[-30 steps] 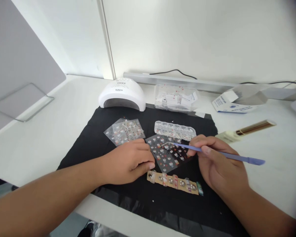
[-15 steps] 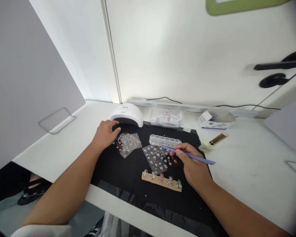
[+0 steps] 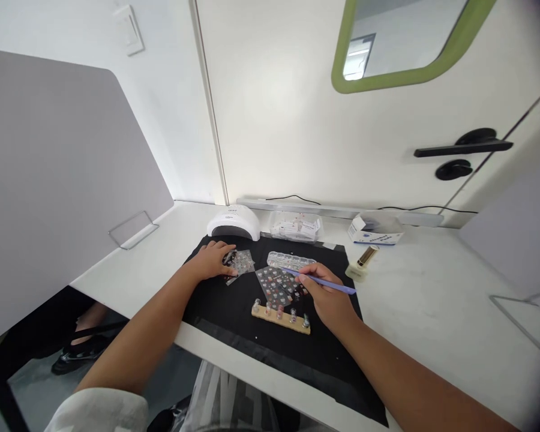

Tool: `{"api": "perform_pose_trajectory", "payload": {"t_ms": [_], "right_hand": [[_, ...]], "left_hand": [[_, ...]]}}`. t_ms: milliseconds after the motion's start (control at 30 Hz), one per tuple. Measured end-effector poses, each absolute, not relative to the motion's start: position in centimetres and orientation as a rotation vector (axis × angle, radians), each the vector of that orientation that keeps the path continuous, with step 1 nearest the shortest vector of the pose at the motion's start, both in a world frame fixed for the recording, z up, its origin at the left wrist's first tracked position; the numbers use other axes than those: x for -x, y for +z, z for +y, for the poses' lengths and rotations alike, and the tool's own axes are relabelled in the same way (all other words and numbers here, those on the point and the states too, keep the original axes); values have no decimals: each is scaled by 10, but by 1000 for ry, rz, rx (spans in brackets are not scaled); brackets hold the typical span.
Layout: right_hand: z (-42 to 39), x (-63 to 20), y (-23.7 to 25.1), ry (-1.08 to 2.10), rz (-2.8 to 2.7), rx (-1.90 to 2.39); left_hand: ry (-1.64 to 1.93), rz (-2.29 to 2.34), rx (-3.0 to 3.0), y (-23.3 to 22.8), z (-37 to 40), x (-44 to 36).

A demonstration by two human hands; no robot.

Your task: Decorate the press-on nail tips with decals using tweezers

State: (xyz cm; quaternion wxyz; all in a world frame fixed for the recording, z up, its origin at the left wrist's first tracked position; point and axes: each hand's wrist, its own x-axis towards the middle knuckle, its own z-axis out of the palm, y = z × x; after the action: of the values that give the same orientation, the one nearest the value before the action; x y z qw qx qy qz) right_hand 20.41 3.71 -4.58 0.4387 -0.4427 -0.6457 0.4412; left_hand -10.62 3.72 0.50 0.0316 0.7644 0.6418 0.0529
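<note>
My left hand (image 3: pixel 213 261) reaches onto a small pile of clear nail sticker sheets (image 3: pixel 243 262) on the black mat (image 3: pixel 234 309). Its fingers and thumb are apart, touching the sheets' left side. In a pinch, my right hand (image 3: pixel 326 294) holds a slim purple tool (image 3: pixel 330 284), its thin tip pointing left over another printed sticker sheet (image 3: pixel 274 287). Just behind that tip lies a clear compartment case (image 3: pixel 288 260) with tiny decorations. Nearer me, a tan strip (image 3: pixel 281 321) carries several decorated nail tips (image 3: pixel 279 311).
A white nail lamp (image 3: pixel 234 224) stands behind my left hand. Along the back are a clear box of packets (image 3: pixel 296 227) and an open carton (image 3: pixel 375 231). A gold-capped bottle (image 3: pixel 360 267) stands right of the mat. Grey panels (image 3: pixel 72 168) flank the table.
My left hand has come down onto the sticker sheets from just above them. My right hand keeps hold of the purple tool. The view has tilted up, showing more of the mirror.
</note>
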Motion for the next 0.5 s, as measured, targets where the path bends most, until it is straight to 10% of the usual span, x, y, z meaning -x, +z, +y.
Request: {"api": "perform_pose_trajectory", "payload": {"t_ms": [500], "right_hand": [[34,-209,-39,1046,-1619,921]], "left_hand": [[175,2016,-2411,9,16,117]]}}
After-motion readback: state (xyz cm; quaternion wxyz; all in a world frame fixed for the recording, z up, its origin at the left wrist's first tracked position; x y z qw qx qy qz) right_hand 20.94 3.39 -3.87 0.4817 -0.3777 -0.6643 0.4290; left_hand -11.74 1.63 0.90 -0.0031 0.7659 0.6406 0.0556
